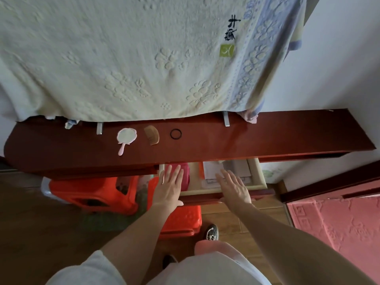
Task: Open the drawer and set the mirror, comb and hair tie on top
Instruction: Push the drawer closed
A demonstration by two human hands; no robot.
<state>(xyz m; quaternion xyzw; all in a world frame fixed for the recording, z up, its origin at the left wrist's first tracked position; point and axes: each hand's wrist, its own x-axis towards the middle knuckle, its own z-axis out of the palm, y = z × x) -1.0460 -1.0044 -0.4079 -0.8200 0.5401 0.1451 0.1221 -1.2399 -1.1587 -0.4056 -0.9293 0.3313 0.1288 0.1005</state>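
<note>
Wooden pull-out drawer with dark red front point(205, 197) stands open under the glossy dark red wooden desk top point(267, 136). Inside, a pink flat item on the left and white papers on the right, details blurred.

All three task items sit on the top in a row, apart from each other: small round hand mirror with pale pink frame and handle point(125, 138) leftmost, light brown wooden half-moon comb point(151, 134) in the middle, thin black elastic hair tie point(175, 133) on the right. So the placing looks done.

Left hand point(169, 185) flat over the drawer's left part, fingers spread and straight, holding nothing. Right hand point(234, 187) flat over the papers side, fingers slightly apart, empty too. Whether the palms touch the drawer front edge, cannot tell.

Handling judgement: mirror is light but its glass is fragile, so take it by the handle. Comb is stiff and light; pinch its solid spine, not its teeth. Hair tie is soft and floppy, pinch anywhere. Drawer probably slides stiffly; push evenly on the front with both palms.

Pale embossed towel point(133, 58) hangs behind the desk.
</note>
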